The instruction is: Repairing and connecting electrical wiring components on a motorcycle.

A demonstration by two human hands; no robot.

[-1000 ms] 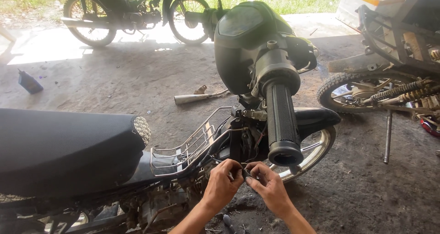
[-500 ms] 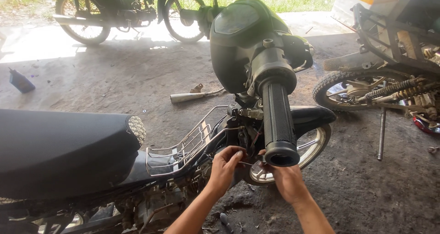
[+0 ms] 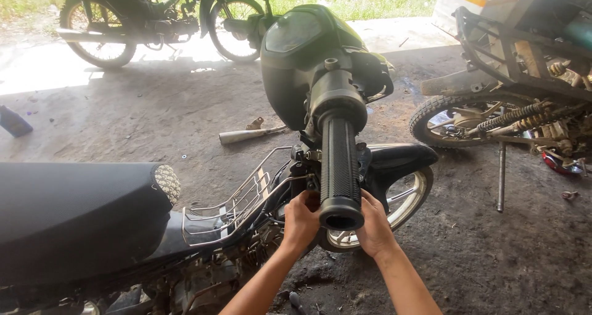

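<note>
A black motorbike stands below me, its ribbed handlebar grip (image 3: 340, 167) pointing at the camera and hiding part of both hands. My left hand (image 3: 300, 219) reaches into the frame under the handlebar, beside the wire basket (image 3: 231, 204), fingers curled on a part I cannot make out. My right hand (image 3: 375, 223) is on the other side of the grip, near the front wheel (image 3: 404, 194), fingers closed on something hidden. The black seat (image 3: 68, 210) fills the lower left.
A second motorbike (image 3: 518, 99) stands at the right on its side stand (image 3: 501, 176). A third bike (image 3: 154, 19) is parked at the back. An exhaust pipe (image 3: 246, 133) lies on the dirty concrete floor. A dark container (image 3: 13, 122) sits far left.
My hands have moved up from low beside the wheel to just under the handlebar grip, and have spread apart to either side of it. The view has tilted slightly.
</note>
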